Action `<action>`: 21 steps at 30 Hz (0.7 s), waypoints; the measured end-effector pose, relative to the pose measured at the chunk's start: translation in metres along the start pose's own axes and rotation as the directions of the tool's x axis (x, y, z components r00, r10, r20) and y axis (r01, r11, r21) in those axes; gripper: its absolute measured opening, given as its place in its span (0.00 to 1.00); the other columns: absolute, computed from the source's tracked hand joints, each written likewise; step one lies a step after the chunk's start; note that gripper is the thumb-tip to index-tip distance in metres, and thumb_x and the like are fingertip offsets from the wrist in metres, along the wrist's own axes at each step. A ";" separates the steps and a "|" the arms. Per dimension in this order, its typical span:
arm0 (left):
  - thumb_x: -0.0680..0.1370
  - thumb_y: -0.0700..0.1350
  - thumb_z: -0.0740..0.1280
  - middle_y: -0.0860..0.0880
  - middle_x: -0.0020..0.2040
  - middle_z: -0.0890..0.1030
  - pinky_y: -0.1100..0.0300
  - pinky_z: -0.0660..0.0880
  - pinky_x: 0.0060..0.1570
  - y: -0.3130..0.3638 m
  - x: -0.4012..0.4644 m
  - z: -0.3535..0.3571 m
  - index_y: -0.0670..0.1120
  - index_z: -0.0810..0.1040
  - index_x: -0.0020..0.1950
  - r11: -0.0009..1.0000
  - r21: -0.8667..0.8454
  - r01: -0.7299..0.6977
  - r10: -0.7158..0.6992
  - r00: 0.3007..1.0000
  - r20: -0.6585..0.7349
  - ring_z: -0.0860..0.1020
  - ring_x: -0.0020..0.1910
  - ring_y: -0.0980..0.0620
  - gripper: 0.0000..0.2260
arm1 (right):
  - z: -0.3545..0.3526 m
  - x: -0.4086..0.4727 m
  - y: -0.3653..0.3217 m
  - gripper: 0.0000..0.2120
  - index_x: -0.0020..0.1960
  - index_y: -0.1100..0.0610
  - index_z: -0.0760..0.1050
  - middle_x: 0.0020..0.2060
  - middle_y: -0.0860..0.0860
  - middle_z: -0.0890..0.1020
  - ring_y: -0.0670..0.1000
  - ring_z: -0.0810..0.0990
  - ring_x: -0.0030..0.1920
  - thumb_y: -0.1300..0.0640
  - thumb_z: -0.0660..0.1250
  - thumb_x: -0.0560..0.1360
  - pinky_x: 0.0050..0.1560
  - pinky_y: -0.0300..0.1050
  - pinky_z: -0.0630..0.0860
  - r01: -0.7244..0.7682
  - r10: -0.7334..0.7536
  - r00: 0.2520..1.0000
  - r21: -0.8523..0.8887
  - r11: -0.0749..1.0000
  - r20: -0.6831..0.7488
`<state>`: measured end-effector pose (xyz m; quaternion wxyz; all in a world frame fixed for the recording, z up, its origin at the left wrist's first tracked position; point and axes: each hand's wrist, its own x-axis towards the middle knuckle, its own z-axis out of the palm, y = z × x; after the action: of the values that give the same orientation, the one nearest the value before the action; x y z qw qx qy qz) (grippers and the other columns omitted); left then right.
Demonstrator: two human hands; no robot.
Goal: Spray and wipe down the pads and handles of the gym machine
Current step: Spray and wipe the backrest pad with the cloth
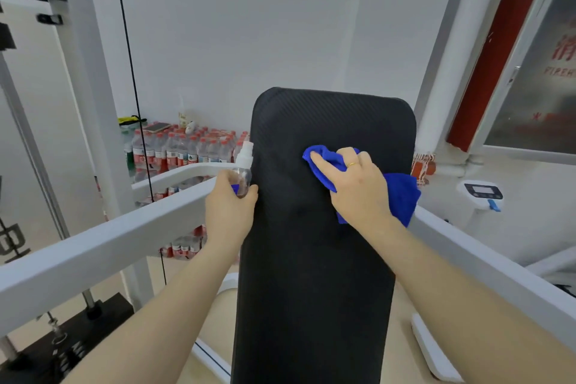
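Note:
A long black back pad (pixel 314 274) of the gym machine stands upright in the middle of the view. My right hand (pixel 355 190) grips a blue cloth (pixel 400 196) and presses it against the pad's upper right part. At the pad's left edge my left hand (pixel 229 209) holds a small clear spray bottle (pixel 243 165) with a white nozzle pointing up. White frame arms (pixel 103 246) of the machine run out on both sides of the pad.
Several packs of red-capped water bottles (pixel 184 146) are stacked on the floor behind the pad at left. A black cable (pixel 131 72) and a weight stack (pixel 62 337) stand at left. A fire hose cabinet (pixel 530 72) hangs on the right wall, a white scale-like device (pixel 481 196) below it.

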<state>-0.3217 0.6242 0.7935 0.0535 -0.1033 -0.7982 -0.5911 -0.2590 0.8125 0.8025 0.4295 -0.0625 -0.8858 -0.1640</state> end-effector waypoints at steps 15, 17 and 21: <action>0.75 0.48 0.68 0.46 0.62 0.74 0.62 0.70 0.45 0.009 -0.012 0.035 0.49 0.66 0.56 0.983 0.168 -0.074 0.057 0.993 0.107 0.71 0.46 0.54 0.14 | -0.004 -0.052 0.061 0.25 0.66 0.59 0.73 0.49 0.59 0.77 0.57 0.73 0.40 0.47 0.56 0.74 0.34 0.45 0.72 -0.015 0.014 0.999 0.015 1.000 0.051; 0.75 0.47 0.68 0.45 0.60 0.75 0.61 0.72 0.46 0.009 -0.016 0.040 0.50 0.64 0.53 0.975 0.198 -0.096 0.080 0.993 0.086 0.74 0.46 0.52 0.14 | -0.008 -0.043 0.067 0.22 0.64 0.59 0.74 0.47 0.60 0.77 0.59 0.74 0.40 0.49 0.55 0.77 0.34 0.47 0.74 0.012 -0.012 1.000 0.006 1.000 0.009; 0.75 0.47 0.69 0.46 0.61 0.75 0.59 0.73 0.49 0.007 -0.015 0.041 0.50 0.64 0.55 0.984 0.155 -0.093 0.084 0.994 0.063 0.73 0.46 0.53 0.16 | -0.020 0.017 0.079 0.19 0.69 0.54 0.69 0.55 0.62 0.74 0.63 0.73 0.49 0.54 0.56 0.80 0.41 0.54 0.75 -0.202 0.202 0.978 0.001 0.979 -0.054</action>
<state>-0.3041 0.6637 0.7845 0.0652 -0.1506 -0.8383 -0.5199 -0.2348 0.8792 0.8455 0.4674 -0.1486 -0.8627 -0.1230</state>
